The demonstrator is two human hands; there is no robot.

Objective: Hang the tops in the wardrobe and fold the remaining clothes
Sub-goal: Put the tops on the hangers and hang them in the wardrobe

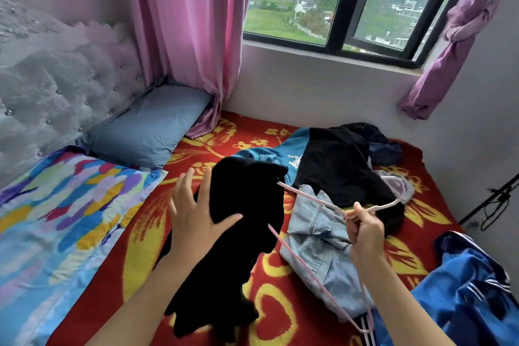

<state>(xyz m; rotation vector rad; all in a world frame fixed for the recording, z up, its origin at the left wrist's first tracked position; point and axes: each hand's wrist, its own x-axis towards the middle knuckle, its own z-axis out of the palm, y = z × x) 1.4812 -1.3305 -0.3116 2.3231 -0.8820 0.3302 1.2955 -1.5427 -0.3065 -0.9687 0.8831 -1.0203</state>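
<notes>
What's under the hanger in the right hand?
Light denim garment on the red blanket, below the hanger. The hanger's left end is hidden inside the black top.

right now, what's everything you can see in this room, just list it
black top: 1, black, on the hanger's end, mid-bed
hanger: 1, pale pink, above the denim
denim garment: 1, light blue, on the blanket
clothes heap: 1, black and blue, far side of bed
tracksuit: 1, blue with white stripes, bottom right
blanket: 1, red and yellow, covers bed
pillow: 1, grey-blue, by headboard
quilt: 1, multicoloured, left
headboard: 1, white, far left
curtains: 2, pink left, purple knotted right
window: 1, black frame, back wall
left hand: 1, flat against black top
right hand: 1, holding hanger
</notes>
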